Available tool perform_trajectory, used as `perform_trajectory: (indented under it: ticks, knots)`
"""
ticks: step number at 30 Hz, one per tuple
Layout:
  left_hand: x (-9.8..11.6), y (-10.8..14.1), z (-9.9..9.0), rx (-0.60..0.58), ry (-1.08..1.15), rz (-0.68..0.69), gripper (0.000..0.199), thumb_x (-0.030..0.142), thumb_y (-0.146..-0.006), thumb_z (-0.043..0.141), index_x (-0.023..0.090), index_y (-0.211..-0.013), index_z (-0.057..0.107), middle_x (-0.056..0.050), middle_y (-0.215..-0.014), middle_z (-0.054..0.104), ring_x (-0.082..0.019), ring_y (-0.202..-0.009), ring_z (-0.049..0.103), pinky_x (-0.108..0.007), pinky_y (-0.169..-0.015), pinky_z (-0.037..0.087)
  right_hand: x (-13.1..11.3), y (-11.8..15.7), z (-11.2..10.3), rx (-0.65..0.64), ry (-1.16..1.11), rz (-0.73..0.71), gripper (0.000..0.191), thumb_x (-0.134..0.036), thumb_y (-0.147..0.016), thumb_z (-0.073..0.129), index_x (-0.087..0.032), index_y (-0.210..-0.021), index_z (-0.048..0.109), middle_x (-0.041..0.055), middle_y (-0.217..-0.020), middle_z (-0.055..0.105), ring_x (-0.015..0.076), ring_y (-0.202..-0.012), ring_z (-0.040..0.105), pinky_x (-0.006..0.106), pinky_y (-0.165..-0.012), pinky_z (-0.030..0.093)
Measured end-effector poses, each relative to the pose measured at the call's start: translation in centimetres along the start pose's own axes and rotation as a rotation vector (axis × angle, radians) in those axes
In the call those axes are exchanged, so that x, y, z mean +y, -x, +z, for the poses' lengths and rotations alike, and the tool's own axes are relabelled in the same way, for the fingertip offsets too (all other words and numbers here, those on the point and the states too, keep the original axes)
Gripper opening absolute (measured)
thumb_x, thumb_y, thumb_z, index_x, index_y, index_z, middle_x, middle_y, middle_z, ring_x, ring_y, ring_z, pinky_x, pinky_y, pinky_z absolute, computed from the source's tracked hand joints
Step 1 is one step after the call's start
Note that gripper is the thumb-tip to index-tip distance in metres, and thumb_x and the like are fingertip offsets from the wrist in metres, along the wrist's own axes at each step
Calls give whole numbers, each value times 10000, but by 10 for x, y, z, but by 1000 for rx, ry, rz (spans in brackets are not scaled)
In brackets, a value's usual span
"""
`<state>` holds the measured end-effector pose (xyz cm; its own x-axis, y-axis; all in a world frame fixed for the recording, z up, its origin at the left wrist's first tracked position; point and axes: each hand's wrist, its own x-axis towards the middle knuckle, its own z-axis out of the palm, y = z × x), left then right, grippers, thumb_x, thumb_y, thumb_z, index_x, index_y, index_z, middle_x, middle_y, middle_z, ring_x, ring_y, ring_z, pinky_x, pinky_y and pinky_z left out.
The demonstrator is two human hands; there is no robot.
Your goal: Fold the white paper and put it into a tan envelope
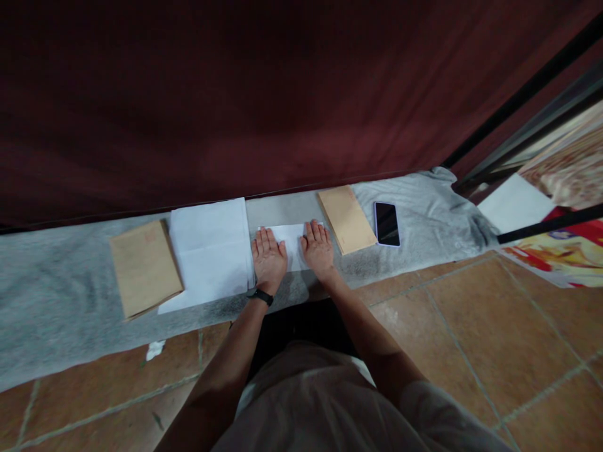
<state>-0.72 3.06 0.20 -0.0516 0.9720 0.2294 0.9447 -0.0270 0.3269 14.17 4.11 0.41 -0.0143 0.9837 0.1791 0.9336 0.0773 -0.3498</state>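
Note:
My left hand (pixel 270 258) lies flat on the left end of a folded sheet of white paper (pixel 293 246), fingers stretched out. On the right end of that sheet rests my right hand (pixel 318 250), also flat with its fingers extended. To the left of my left hand is a stack of larger white paper (pixel 211 251), its edge close to my palm. A brown envelope stack (pixel 145 267) partly overlaps that paper's left side. Just right of my right hand sits another brown envelope stack (pixel 347 220).
A phone (pixel 387 224) with a dark screen lies right of the envelopes on the grey cloth (pixel 419 213). Behind the narrow surface hangs a dark red curtain (pixel 235 113). Black bars (pixel 546 227) stand at the right. A white scrap (pixel 155 349) lies on the tiled floor.

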Motion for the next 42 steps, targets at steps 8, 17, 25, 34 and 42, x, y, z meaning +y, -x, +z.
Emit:
perform_trajectory:
  ticks: [8, 17, 25, 34, 42]
  knots:
    - [-1, 0, 2, 21, -13, 10, 643, 382, -1036, 283, -5, -1548, 308, -246, -1621, 299, -331, -1542, 217, -542, -1240, 210, 6, 7, -2, 14, -1, 53, 567, -315, -1058, 323, -2, -1528, 382, 222, -1597, 362, 310, -1488, 352, 490, -1217, 285]
    - [2, 0, -2, -4, -22, -5, 638, 367, -1037, 283, -14, -1548, 296, -252, -1624, 285, -326, -1544, 208, -540, -1241, 204, -12, 28, -10, -46, -62, -106, 548, -374, -1066, 355, -128, -1554, 381, 133, -1637, 325, 278, -1517, 299, 494, -1244, 233]
    - [2, 0, -2, 1, -17, 6, 636, 358, -1033, 297, -31, -1537, 309, -268, -1616, 293, -334, -1542, 215, -546, -1241, 202, -10, 36, -3, -36, -59, -100, 518, -383, -1066, 393, -156, -1529, 435, 131, -1635, 329, 294, -1507, 317, 505, -1236, 242]
    - [-1, 1, 2, 17, -3, 3, 633, 361, -1034, 303, -15, -1542, 313, -249, -1626, 285, -333, -1543, 210, -538, -1245, 197, 8, 41, -6, 6, -54, -62, 517, -368, -1058, 414, -166, -1533, 430, 132, -1628, 345, 295, -1498, 333, 522, -1218, 270]
    - [0, 1, -1, 26, 25, 3, 629, 360, -1029, 313, -6, -1541, 325, -244, -1622, 299, -332, -1541, 219, -552, -1239, 209, 16, 47, -9, 34, -26, -60, 530, -367, -1047, 426, -152, -1531, 432, 144, -1609, 383, 318, -1478, 357, 525, -1199, 300]
